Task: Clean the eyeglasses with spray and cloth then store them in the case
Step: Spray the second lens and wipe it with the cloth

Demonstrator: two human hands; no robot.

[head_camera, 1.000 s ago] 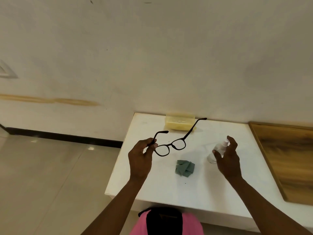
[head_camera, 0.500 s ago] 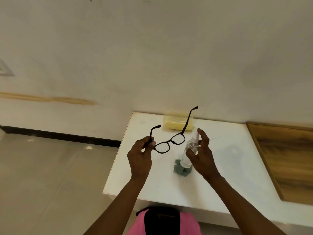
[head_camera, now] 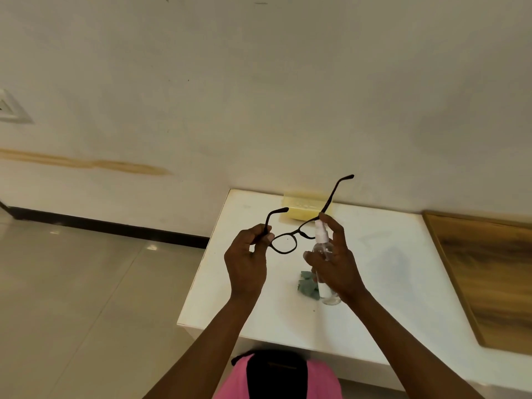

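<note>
In the head view, the left hand (head_camera: 247,262) is pinched closed on the hinge corner of the dark-framed eyeglasses (head_camera: 290,239), temples unfolded, held above the white desk (head_camera: 403,283). The right hand (head_camera: 335,263) is wrapped around the small clear spray bottle with a white nozzle (head_camera: 321,240), forefinger on its top just beside the far lens. To spray well, I judge the nozzle should face each lens squarely with a light press, before reaching for the crumpled green cloth (head_camera: 308,285) below and the pale yellow case (head_camera: 305,207) at the wall.
</note>
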